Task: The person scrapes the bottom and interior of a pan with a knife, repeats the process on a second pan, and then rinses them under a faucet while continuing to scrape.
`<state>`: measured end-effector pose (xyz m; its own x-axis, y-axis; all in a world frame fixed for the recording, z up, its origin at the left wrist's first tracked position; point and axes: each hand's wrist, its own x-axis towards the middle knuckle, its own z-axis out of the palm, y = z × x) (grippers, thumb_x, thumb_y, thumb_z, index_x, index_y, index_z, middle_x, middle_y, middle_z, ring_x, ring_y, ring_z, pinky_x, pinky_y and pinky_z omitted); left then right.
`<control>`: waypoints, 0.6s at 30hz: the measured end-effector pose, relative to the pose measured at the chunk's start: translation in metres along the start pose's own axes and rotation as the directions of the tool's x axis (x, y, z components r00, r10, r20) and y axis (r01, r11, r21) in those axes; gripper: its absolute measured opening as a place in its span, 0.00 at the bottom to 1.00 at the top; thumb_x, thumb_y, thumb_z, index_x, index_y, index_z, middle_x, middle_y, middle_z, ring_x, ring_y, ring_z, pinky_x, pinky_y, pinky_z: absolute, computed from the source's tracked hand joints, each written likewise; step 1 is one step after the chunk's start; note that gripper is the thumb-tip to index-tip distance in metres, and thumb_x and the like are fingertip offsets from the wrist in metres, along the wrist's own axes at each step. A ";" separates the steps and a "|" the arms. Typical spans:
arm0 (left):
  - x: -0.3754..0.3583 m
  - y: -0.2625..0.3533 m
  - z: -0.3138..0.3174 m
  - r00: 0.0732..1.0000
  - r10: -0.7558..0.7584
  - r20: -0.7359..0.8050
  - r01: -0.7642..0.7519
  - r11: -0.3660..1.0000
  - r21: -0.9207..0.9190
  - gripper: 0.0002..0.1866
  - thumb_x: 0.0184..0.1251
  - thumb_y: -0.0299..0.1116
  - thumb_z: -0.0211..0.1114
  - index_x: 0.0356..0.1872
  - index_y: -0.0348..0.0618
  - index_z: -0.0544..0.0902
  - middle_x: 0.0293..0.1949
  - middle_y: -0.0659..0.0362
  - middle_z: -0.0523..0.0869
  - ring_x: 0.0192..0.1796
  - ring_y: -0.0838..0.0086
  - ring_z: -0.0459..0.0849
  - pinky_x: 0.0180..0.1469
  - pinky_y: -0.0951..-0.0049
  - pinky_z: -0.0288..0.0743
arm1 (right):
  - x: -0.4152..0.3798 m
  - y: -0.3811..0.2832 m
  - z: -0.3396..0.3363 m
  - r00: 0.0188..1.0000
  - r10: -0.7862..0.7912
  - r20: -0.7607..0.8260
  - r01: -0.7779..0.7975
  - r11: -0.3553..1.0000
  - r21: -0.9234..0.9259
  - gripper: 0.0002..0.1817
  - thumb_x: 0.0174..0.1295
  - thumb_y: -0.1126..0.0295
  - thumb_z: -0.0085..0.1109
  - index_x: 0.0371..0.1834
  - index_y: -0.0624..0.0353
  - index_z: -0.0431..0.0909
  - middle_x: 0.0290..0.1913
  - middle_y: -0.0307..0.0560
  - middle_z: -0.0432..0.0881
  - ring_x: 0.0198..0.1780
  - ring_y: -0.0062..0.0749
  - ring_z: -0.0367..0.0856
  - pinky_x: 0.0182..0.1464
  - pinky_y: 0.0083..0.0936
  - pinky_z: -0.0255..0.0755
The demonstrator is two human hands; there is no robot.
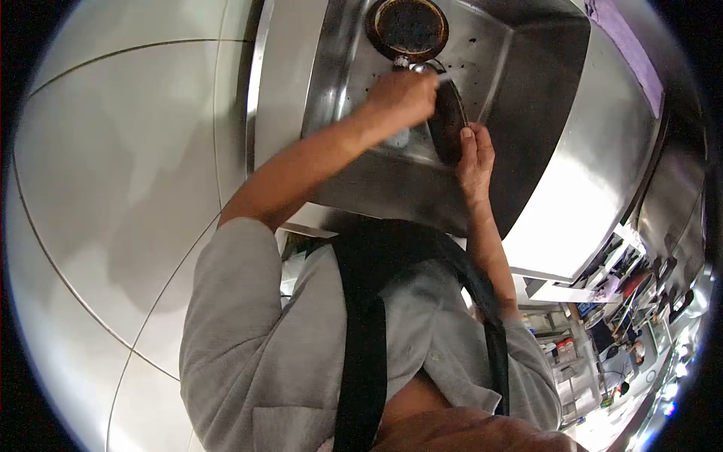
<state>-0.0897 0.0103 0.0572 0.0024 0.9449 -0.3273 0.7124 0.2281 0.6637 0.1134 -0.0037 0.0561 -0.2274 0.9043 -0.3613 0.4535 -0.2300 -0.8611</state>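
Note:
My left hand (pixel 403 99) is closed and slightly blurred over the sink. A shiny metal bit and a pale, thin edge show by its fingers; what it grips I cannot make out. My right hand (pixel 476 151) pinches the rim of a dark pan (pixel 449 124), which stands tilted on its edge in the steel sink (pixel 520 83). The left hand covers part of this pan. Just beyond the left hand, a round blackened pan (pixel 409 29) with a brownish, crusted rim lies in the sink.
Dark crumbs dot the sink floor. A steel counter (pixel 584 188) borders the sink on the right, with a purple cloth (pixel 625 45) along its far edge. White tiles (pixel 128 151) cover the left side. Shelves and kitchen gear (pixel 565 350) appear at lower right.

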 end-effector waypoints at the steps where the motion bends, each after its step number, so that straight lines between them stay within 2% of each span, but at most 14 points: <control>1: -0.016 0.023 -0.007 0.998 0.057 0.000 -0.057 0.998 0.019 0.07 0.62 0.33 0.55 0.32 0.41 0.78 0.28 0.45 0.84 0.33 0.49 0.85 0.35 0.50 0.77 | 0.002 -0.001 0.002 1.000 -0.018 -0.002 0.018 1.000 -0.001 0.11 0.70 0.66 0.50 0.41 0.64 0.75 0.31 0.47 0.76 0.34 0.29 0.73 0.39 0.27 0.69; 3: -0.034 0.032 0.008 0.984 0.178 -0.022 -0.177 0.983 0.038 0.07 0.62 0.33 0.55 0.32 0.41 0.78 0.28 0.45 0.84 0.32 0.49 0.85 0.35 0.49 0.78 | -0.005 0.001 0.001 0.999 -0.032 0.010 0.032 0.999 -0.024 0.12 0.70 0.65 0.49 0.40 0.64 0.75 0.31 0.48 0.76 0.34 0.30 0.73 0.39 0.28 0.69; 4: -0.027 0.026 0.005 0.992 0.121 -0.032 -0.122 0.992 -0.035 0.07 0.62 0.32 0.55 0.32 0.41 0.79 0.28 0.45 0.84 0.32 0.49 0.85 0.34 0.50 0.78 | -0.004 0.001 -0.002 0.998 -0.051 0.024 0.052 0.998 -0.042 0.12 0.70 0.65 0.49 0.40 0.64 0.75 0.30 0.48 0.76 0.33 0.30 0.73 0.39 0.28 0.69; 5: -0.014 0.016 -0.003 0.998 0.067 -0.016 -0.066 0.997 0.041 0.07 0.61 0.32 0.56 0.31 0.41 0.79 0.27 0.45 0.84 0.32 0.49 0.85 0.35 0.51 0.78 | -0.001 0.000 -0.001 0.997 -0.077 0.030 0.079 0.996 -0.052 0.13 0.70 0.64 0.49 0.40 0.64 0.75 0.30 0.48 0.76 0.33 0.31 0.73 0.39 0.28 0.69; 7: -0.007 0.007 -0.012 0.995 0.078 -0.060 -0.072 0.993 0.092 0.07 0.60 0.31 0.56 0.31 0.39 0.80 0.27 0.45 0.84 0.32 0.50 0.85 0.35 0.52 0.79 | -0.012 -0.002 -0.003 0.998 -0.023 0.061 0.026 0.999 -0.042 0.13 0.70 0.64 0.49 0.40 0.64 0.74 0.30 0.49 0.76 0.33 0.32 0.73 0.39 0.29 0.68; 9: -0.029 0.030 -0.001 0.972 0.233 -0.029 -0.224 0.959 0.173 0.07 0.58 0.31 0.57 0.31 0.38 0.80 0.27 0.45 0.84 0.33 0.50 0.85 0.36 0.51 0.79 | -0.005 -0.003 0.001 0.997 -0.038 0.061 0.039 0.999 -0.022 0.13 0.70 0.64 0.49 0.40 0.64 0.74 0.31 0.50 0.76 0.34 0.32 0.72 0.39 0.29 0.68; 10: -0.040 0.040 0.000 0.975 0.222 -0.001 -0.220 0.968 0.119 0.07 0.57 0.31 0.58 0.30 0.38 0.80 0.28 0.45 0.85 0.33 0.49 0.85 0.36 0.51 0.79 | -0.008 0.000 0.000 0.997 -0.051 0.059 0.052 0.998 -0.018 0.13 0.70 0.64 0.49 0.40 0.64 0.74 0.31 0.50 0.76 0.34 0.32 0.72 0.39 0.28 0.68; 13: -0.015 0.022 -0.022 0.999 0.045 0.028 -0.047 0.996 0.073 0.07 0.58 0.31 0.57 0.31 0.39 0.79 0.28 0.45 0.85 0.33 0.48 0.85 0.37 0.51 0.79 | -0.016 0.001 -0.003 0.998 -0.027 0.062 0.029 0.999 -0.031 0.12 0.70 0.64 0.49 0.39 0.64 0.74 0.31 0.50 0.76 0.34 0.31 0.71 0.40 0.28 0.67; 14: -0.027 0.035 -0.013 0.996 0.081 0.026 -0.084 0.985 0.154 0.07 0.58 0.31 0.57 0.32 0.38 0.80 0.29 0.46 0.85 0.33 0.48 0.85 0.37 0.50 0.79 | -0.011 0.001 -0.001 0.998 -0.017 0.058 0.019 0.999 -0.033 0.12 0.70 0.64 0.49 0.39 0.64 0.74 0.32 0.50 0.76 0.34 0.31 0.71 0.40 0.27 0.67; 15: -0.037 0.041 -0.003 0.970 0.242 0.007 -0.241 0.963 0.116 0.08 0.59 0.32 0.57 0.33 0.40 0.81 0.29 0.45 0.85 0.34 0.49 0.85 0.37 0.50 0.78 | -0.007 0.001 0.002 0.998 -0.046 0.051 0.046 0.999 -0.008 0.12 0.70 0.64 0.49 0.39 0.64 0.74 0.32 0.49 0.76 0.34 0.31 0.71 0.40 0.27 0.67; 17: -0.036 0.036 0.005 0.984 0.127 0.121 -0.131 0.991 0.023 0.09 0.61 0.33 0.56 0.33 0.42 0.82 0.30 0.44 0.84 0.35 0.49 0.85 0.38 0.49 0.77 | -0.008 0.002 0.000 0.995 -0.079 0.058 0.078 0.997 0.024 0.12 0.70 0.64 0.49 0.40 0.64 0.74 0.32 0.49 0.76 0.34 0.31 0.71 0.40 0.27 0.67; 18: -0.021 0.022 -0.002 0.995 0.014 0.103 -0.018 0.999 0.039 0.09 0.61 0.33 0.55 0.33 0.42 0.82 0.30 0.43 0.84 0.36 0.49 0.85 0.39 0.49 0.77 | -0.008 -0.005 -0.003 0.997 -0.035 0.065 0.035 0.999 -0.001 0.12 0.70 0.64 0.49 0.42 0.63 0.74 0.32 0.44 0.75 0.34 0.27 0.70 0.39 0.24 0.67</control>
<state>-0.0756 -0.0044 0.0798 0.0847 0.9190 -0.3850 0.7388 0.2013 0.6431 0.1151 -0.0085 0.0640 -0.2988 0.8864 -0.3535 0.4464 -0.1976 -0.8728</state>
